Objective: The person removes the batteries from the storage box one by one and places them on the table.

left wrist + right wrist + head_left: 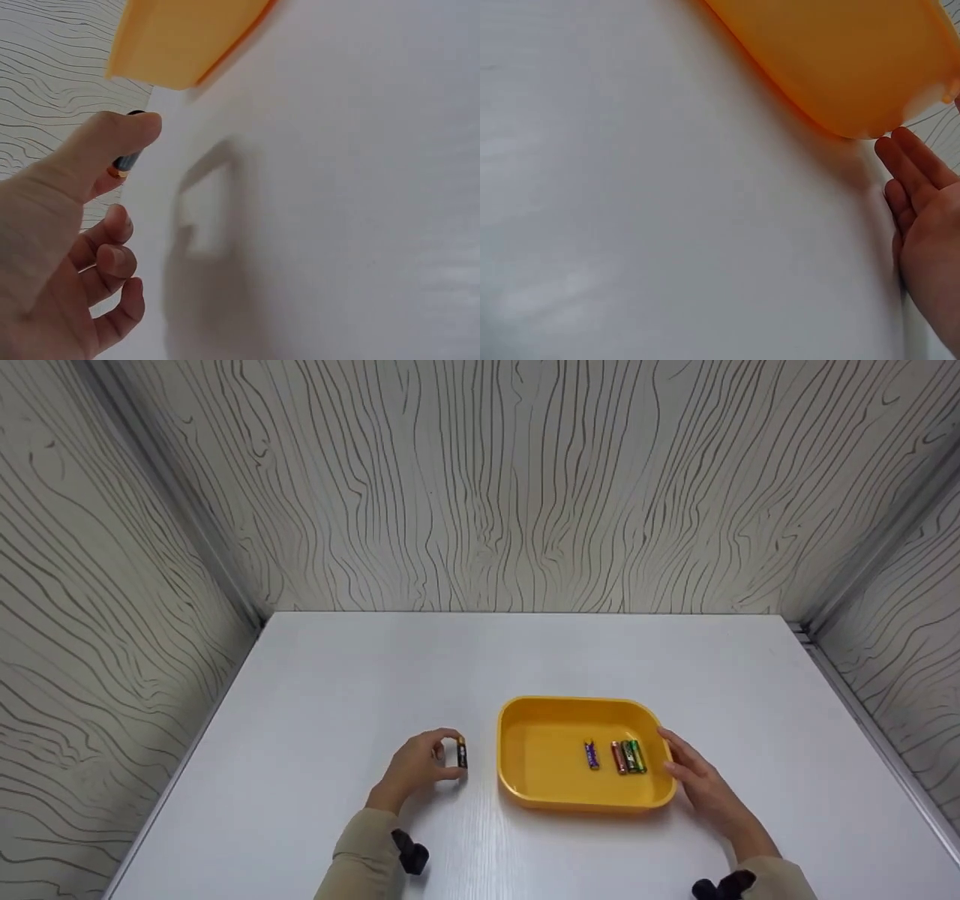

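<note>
My left hand (420, 769) pinches one battery (462, 754) between thumb and fingertips, holding it upright just above the white bench (360, 690), a little to the left of the yellow tray (525, 780). From my left wrist the battery (127, 160) shows only as a dark end with an orange band peeking out behind my thumb; the other fingers (112, 259) curl loosely underneath.

My right hand (701, 787) lies with fingers straight and close together, resting along the right side of the tray — the fingertips (907, 161) sit right at its rounded corner, though I cannot tell whether they press on it or only lie beside it.

Inside the tray I count three batteries lying flat on the floor of it: a purple battery (592, 754) on its own near the middle, then a red battery (619, 757) and a green battery (634, 756) side by side and touching, nearer my right hand. That makes four batteries in all — one in my fingers, three in the tray.

Between my left hand and the tray there is only a narrow strip of bare bench; the tray's raised left rim stands between the held battery and the three inside. Walls with a wavy grain pattern (525, 487) close in the bench at the back and on both sides. Dark straps (411, 851) show at both of my wrists over beige sleeves (364, 862).
</note>
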`<action>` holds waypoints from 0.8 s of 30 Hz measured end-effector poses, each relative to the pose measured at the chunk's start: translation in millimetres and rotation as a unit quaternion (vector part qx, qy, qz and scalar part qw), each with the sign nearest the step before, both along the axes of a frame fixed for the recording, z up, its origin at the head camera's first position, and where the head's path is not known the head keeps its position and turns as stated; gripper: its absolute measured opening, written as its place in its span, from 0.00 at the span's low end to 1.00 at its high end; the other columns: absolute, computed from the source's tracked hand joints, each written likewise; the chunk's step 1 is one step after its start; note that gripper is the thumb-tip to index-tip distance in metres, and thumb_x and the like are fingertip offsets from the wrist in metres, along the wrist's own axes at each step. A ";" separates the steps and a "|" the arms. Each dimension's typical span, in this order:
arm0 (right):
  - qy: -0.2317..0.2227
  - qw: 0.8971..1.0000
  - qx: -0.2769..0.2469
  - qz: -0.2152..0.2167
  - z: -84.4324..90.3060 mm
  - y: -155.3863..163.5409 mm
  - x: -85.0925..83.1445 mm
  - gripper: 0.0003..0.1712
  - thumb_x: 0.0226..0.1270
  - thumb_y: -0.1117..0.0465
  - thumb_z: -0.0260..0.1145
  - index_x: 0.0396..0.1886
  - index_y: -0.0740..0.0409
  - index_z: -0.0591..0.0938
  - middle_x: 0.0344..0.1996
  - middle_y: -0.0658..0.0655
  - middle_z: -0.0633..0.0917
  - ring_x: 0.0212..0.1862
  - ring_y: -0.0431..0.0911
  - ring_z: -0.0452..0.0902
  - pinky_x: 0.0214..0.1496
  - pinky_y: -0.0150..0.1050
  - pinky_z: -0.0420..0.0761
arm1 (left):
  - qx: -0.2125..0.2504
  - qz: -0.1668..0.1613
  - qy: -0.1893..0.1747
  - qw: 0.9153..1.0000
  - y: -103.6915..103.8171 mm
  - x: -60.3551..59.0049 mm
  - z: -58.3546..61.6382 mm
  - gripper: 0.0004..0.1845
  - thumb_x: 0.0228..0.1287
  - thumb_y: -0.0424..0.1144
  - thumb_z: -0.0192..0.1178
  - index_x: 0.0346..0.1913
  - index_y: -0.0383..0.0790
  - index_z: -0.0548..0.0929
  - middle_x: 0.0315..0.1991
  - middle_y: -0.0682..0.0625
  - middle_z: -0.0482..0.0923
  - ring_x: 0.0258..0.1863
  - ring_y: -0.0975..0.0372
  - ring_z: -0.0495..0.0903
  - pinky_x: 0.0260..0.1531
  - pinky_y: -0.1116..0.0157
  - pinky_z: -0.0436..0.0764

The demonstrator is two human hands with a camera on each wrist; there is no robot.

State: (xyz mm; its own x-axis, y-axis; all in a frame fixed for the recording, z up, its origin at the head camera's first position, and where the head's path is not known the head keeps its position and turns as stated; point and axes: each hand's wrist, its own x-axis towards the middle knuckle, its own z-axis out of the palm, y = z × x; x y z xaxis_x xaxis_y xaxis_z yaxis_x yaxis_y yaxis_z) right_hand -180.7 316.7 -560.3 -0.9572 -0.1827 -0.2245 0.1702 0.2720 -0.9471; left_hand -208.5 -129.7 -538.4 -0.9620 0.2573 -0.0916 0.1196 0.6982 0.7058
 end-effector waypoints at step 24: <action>0.019 1.000 0.008 -0.017 -2.9 -1.1 0.1 0.37 0.73 0.52 0.54 0.77 0.47 0.53 0.78 0.62 0.46 0.54 0.05 0.56 0.58 0.12 0.58 | -0.058 -0.018 -0.003 0.998 16.7 -14.7 -14.0 0.27 0.50 0.43 0.73 0.55 0.49 0.80 0.24 0.56 0.69 0.26 0.64 0.66 0.29 0.68 0.65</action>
